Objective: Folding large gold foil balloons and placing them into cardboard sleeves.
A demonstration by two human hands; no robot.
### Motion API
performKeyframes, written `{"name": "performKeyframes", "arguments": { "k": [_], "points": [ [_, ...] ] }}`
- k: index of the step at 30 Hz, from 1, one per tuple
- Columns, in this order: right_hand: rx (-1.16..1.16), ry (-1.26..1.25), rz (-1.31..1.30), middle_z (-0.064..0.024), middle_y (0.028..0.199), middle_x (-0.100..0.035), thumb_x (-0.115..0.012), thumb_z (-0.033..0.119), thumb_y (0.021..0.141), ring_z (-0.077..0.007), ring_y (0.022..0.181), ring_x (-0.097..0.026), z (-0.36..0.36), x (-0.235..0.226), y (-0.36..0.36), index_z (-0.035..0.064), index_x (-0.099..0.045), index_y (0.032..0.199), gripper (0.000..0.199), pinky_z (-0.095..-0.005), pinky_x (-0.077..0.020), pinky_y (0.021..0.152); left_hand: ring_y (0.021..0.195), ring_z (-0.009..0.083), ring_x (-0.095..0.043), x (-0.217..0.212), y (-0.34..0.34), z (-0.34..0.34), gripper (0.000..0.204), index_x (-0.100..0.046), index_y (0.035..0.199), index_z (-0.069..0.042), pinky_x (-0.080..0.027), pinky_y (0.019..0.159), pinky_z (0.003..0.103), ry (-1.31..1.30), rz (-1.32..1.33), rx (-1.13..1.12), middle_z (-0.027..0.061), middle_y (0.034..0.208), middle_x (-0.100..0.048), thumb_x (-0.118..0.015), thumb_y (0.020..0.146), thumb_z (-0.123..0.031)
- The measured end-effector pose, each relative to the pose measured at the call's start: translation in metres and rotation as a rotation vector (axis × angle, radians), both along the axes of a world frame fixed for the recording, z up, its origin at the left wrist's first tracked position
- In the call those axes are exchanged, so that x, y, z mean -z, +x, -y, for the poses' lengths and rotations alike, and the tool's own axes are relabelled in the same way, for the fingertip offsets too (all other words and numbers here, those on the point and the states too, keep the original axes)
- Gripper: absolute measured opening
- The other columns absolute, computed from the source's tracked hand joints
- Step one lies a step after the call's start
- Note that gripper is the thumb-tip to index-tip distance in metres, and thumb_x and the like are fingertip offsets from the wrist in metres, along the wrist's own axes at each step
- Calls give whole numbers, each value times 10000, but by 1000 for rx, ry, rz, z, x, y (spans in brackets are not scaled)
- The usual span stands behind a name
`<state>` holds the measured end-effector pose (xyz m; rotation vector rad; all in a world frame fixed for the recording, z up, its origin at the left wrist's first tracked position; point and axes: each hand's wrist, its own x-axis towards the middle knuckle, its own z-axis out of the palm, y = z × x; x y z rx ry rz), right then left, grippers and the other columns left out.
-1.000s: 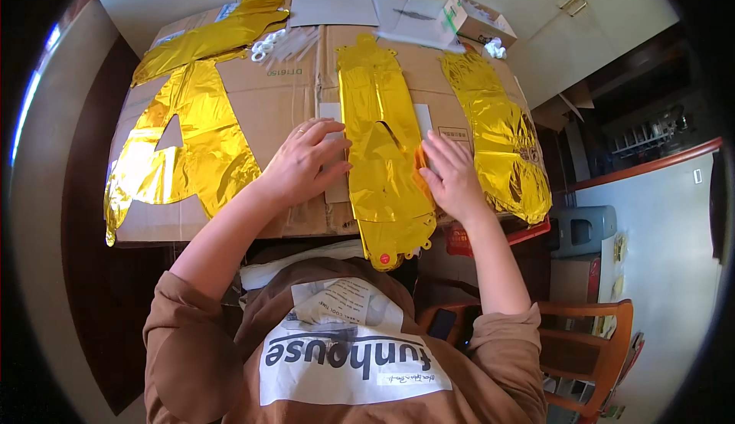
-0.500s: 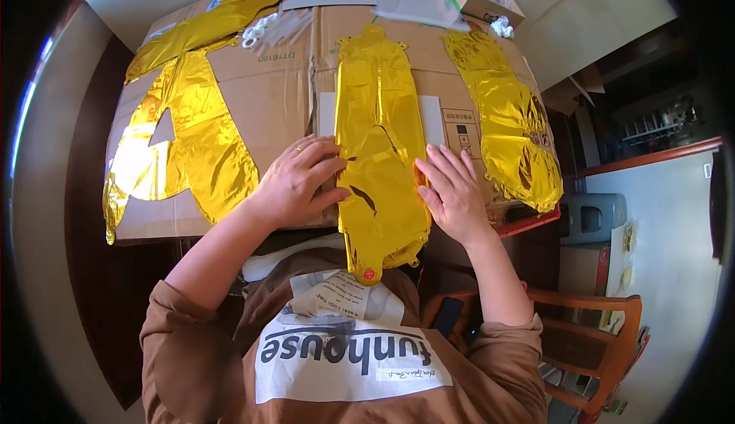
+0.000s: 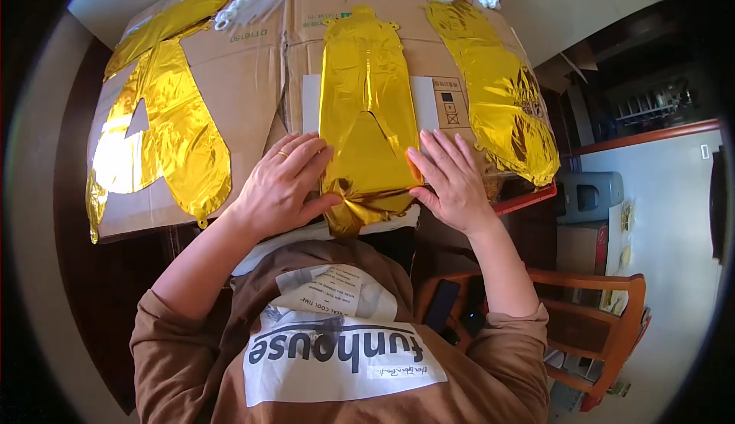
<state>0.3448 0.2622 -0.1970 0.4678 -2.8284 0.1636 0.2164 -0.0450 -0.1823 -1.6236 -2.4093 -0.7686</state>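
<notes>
Astride the near edge of the cardboard (image 3: 249, 79), midway between its sides, lies the narrow gold foil piece (image 3: 344, 79). Half a second ago its near end hung flat toward the shirt, a red spot showing; now that end is creased and bunched, the spot out of sight. The left hand (image 3: 283, 183) rests along the foil's left side, fingers loosely bent, thumb well apart from them on the bunched end. The right hand (image 3: 452, 183) mirrors it, fingers extended and slightly spread, thumb at the near right corner (whether either thumb pinches the foil, I cannot tell).

Toward the cardboard's left edge sits a two-legged foil shape (image 3: 180, 94) with a triangular opening, glaring white in the light; near the right edge, a crinkled foil shape (image 3: 494, 75). White card (image 3: 425, 94) peeks out beneath the middle piece. Beyond the right edge stand a grey-blue stool (image 3: 589, 194) and a curved wooden chair (image 3: 632, 317). The cardboard is matt, seamed and printed; the foil is mirror-bright, smoother in the middle piece.
</notes>
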Motion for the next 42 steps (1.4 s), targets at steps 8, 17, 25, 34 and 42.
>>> {"name": "performKeyframes", "arguments": {
  "k": [8,17,25,34,42],
  "points": [
    [-23,26,-64,-150,1532,-476,-595,441,968,-357,1414,-446,-2,7,11,156,-528,1455,568,-532,-320,1174,1225,380,-592,6,18,0,586,-632,1249,14,-484,1049,486,8,-103,3,184,1245,-612,-826,783,-285],
    [-58,68,-112,-164,1518,-488,-580,365,988,-373,1396,-467,-4,15,17,140,-525,1459,525,-535,-345,1166,1161,339,-651,21,32,3,523,-675,1218,-9,-511,997,446,39,-263,-27,158,1206,-656,-804,804,-300],
    [-79,91,-184,-176,1476,-529,-604,229,975,-379,1344,-523,-6,17,15,143,-557,1434,470,-523,-402,1133,1175,314,-655,22,32,4,493,-694,1204,-32,-505,1005,441,17,-341,-37,136,1197,-671,-782,748,-197],
    [-113,43,-280,-199,1224,-692,-653,130,939,-354,1140,-665,6,0,22,66,-678,1258,327,-462,-548,978,1055,242,-703,6,33,7,300,-725,1062,-40,-532,970,444,75,-378,35,85,1059,-715,-763,772,-106],
    [-330,115,-526,-173,1001,-746,-660,76,921,-283,831,-749,-25,-124,-47,-38,-682,1105,218,-369,-616,669,831,191,-723,-116,-76,-18,240,-721,1039,-20,-594,848,418,217,-711,356,81,962,-741,-766,817,-100]
  ]
}}
